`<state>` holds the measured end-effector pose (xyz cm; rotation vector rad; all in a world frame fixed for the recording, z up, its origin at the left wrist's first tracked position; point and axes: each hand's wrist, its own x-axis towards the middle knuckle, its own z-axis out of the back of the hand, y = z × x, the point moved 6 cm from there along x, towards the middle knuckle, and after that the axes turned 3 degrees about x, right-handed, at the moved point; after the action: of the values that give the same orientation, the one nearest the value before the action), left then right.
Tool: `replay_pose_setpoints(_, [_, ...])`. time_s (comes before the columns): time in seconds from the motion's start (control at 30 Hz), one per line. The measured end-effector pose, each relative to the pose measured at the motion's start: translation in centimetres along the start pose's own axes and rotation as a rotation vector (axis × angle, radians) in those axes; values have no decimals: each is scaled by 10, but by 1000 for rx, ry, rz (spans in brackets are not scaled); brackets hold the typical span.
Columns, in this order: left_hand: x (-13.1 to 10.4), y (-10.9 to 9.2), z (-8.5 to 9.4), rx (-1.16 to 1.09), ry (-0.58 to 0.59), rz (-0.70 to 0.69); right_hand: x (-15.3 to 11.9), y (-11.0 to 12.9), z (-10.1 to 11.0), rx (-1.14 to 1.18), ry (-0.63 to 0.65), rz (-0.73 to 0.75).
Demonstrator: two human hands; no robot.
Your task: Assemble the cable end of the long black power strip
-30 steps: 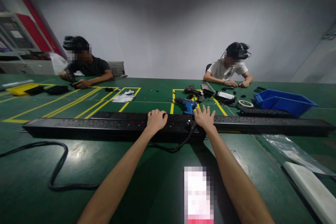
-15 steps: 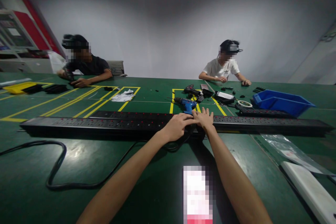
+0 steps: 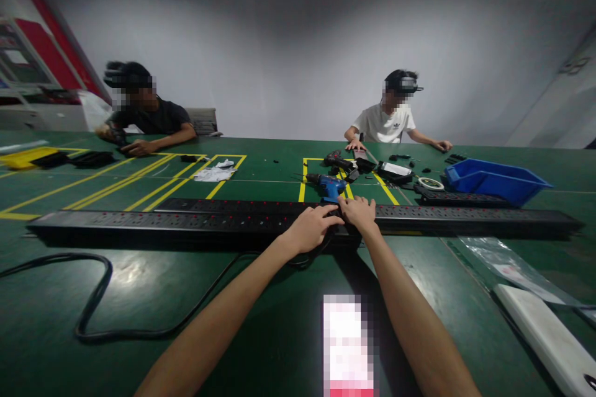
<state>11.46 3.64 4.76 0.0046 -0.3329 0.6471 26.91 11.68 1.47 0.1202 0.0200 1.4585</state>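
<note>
A long black power strip [image 3: 153, 220] lies across the table in front of me, a row of sockets with red dots along its top. My left hand [image 3: 311, 227] grips its right end from above, index finger and thumb reaching to the right. Close beside it, my right hand [image 3: 358, 212] bends its index finger toward the same end while its other fingers are raised. What lies under these fingertips is hidden. A black cable [image 3: 105, 285] runs from beneath my left hand to the left. Just beyond my hands rests a blue cordless drill [image 3: 328, 185].
More black power strips [image 3: 475, 216] lie to the right, near a blue bin [image 3: 496, 181], a tape roll [image 3: 429, 183] and a clear plastic bag [image 3: 516, 270]. A white block-like object [image 3: 540, 329] is near right. Two co-workers sit across the green table [image 3: 261, 180].
My right hand's fingers have drawn in and lowered slightly; my left hand stays at the strip's end. The right co-worker's hands have spread apart. The view has shifted slightly.
</note>
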Motion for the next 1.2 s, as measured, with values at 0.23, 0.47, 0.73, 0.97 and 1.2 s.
replay_pose_setpoints(0.23, [-7,33,32,-72,-45,82,4,-2,-3,41,-43,-37])
replay_pose_setpoints(0.47, [-19,73,82,-375,-455,205,3,0,1,74,-2,-29])
replay_pose_setpoints(0.73, [-9,97,92,-823,-745,211,5,-2,-1,88,2,-36])
replay_pose_setpoints(0.97, [-8,99,52,-819,-469,253,0,0,3,59,-1,-28])
replay_pose_setpoints(1.2, [-3,105,17,-832,-310,297,-1,1,3,49,-39,-17])
